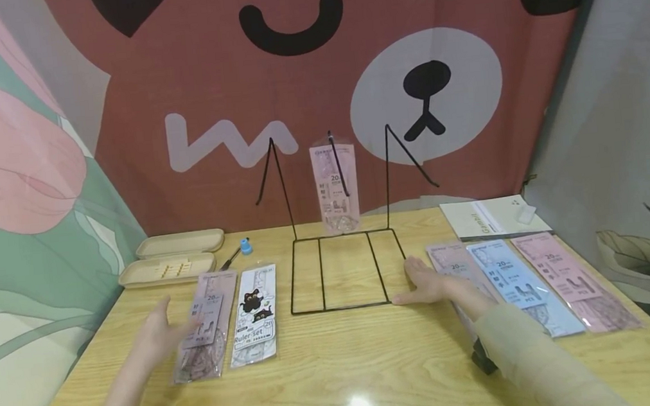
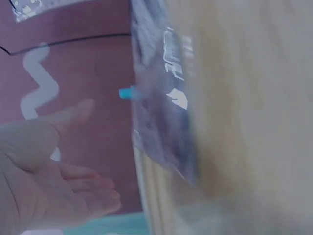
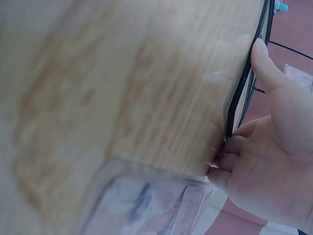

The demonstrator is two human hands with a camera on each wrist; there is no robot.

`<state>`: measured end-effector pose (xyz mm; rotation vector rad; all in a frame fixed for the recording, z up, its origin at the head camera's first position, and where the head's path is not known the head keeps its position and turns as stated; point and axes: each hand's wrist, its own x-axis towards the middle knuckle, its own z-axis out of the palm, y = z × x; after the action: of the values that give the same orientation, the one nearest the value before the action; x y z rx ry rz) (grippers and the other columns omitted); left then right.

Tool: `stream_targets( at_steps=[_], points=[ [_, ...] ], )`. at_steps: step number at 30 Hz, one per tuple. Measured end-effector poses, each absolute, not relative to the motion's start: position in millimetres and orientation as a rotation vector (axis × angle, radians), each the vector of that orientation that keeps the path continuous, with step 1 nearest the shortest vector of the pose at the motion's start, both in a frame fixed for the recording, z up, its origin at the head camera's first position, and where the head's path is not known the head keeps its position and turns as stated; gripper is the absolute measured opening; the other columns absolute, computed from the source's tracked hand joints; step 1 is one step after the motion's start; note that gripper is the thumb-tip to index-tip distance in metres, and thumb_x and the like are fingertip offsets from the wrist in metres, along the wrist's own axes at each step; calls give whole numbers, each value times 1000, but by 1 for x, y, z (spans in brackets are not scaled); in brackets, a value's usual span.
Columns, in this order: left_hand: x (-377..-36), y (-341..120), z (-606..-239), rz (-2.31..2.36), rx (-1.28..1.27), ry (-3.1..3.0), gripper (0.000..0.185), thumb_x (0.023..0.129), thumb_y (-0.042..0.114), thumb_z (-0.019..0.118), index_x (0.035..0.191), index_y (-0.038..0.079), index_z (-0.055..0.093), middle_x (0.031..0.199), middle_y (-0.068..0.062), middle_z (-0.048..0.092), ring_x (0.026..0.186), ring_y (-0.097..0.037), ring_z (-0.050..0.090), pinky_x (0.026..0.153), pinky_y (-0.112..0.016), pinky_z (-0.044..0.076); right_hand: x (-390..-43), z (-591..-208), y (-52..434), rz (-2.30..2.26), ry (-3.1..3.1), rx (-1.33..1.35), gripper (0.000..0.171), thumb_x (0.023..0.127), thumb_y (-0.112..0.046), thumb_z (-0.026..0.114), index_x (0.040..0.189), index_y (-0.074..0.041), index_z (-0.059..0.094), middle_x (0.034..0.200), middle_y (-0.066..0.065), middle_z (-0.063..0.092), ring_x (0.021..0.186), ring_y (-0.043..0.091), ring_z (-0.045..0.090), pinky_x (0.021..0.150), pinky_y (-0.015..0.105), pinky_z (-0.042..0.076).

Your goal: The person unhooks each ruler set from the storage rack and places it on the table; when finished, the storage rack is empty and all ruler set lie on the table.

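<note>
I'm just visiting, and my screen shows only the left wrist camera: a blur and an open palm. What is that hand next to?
Observer: The left hand is open, with its fingertips at the edge of a pink packet lying flat on the wooden table.
Visitor: And the other hand?
Observer: The right hand touches the front right corner of a black wire stand, with its thumb along the wire.
Visitor: Is anything on that stand?
Observer: Yes, a hanging packet, also pink, sits upright on the middle hook at the back.
</note>
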<state>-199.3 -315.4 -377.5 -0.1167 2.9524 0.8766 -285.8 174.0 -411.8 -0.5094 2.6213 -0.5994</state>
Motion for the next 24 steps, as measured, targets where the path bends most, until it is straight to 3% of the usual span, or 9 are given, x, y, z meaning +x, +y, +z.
stream_targets(
  at_steps=[3, 8, 9, 12, 15, 16, 17, 24],
  points=[
    [-208, -297, -368, 925, -29, 3028, 98, 89, 43, 62, 144, -16, 6, 141, -44, 20, 126, -60, 27, 103, -67, 28, -286, -410, 174, -599, 2621, -510, 109, 87, -55, 58, 142, 18, -2, 150, 37, -7, 140, 49, -4, 117, 56, 4],
    [-231, -259, -360, 1071, 157, 3068, 91, 88, 41, 63, 146, -10, 14, 146, -36, 26, 131, -53, 29, 108, -62, 27, -286, -409, 175, -590, 2628, -506, 110, 86, -56, 58, 143, 17, -1, 150, 37, -6, 141, 49, -4, 117, 56, 5],
    [-237, -251, -359, 1086, 181, 3060, 91, 88, 43, 62, 147, -8, 14, 147, -33, 26, 126, -52, 38, 105, -61, 33, -286, -409, 175, -589, 2630, -505, 110, 86, -56, 58, 143, 17, -1, 150, 37, -6, 141, 49, -4, 117, 56, 5],
    [-253, -230, -360, 1116, 230, 3018, 90, 89, 45, 61, 149, -3, 14, 150, -27, 27, 127, -48, 40, 105, -59, 35, -286, -409, 175, -589, 2628, -503, 110, 86, -56, 58, 143, 17, -1, 150, 36, -6, 141, 49, -4, 117, 56, 4],
    [-270, -212, -363, 1196, 265, 2934, 88, 90, 46, 59, 151, 3, 11, 154, -20, 24, 132, -44, 37, 106, -58, 35, -286, -409, 174, -584, 2626, -497, 108, 86, -55, 58, 143, 16, 0, 150, 36, -6, 141, 49, -4, 117, 56, 4],
    [-276, -207, -364, 1240, 287, 2904, 88, 90, 43, 59, 151, 3, 10, 154, -19, 23, 139, -42, 25, 111, -58, 27, -285, -410, 174, -579, 2626, -495, 108, 86, -56, 57, 144, 16, 0, 151, 35, -7, 141, 48, -5, 117, 55, 3],
    [-282, -202, -365, 1275, 305, 2876, 87, 91, 42, 59, 151, 3, 9, 155, -19, 22, 141, -40, 23, 113, -56, 26, -285, -410, 173, -570, 2630, -491, 108, 86, -56, 57, 144, 15, 0, 151, 34, -6, 141, 48, -4, 118, 54, 4],
    [-313, -164, -362, 1446, 405, 2791, 83, 92, 39, 58, 151, 3, 11, 153, -19, 27, 142, -36, 24, 115, -52, 25, -287, -414, 174, -558, 2643, -492, 107, 87, -55, 57, 144, 16, 1, 151, 35, -5, 141, 48, -3, 118, 54, 5]
  ],
)
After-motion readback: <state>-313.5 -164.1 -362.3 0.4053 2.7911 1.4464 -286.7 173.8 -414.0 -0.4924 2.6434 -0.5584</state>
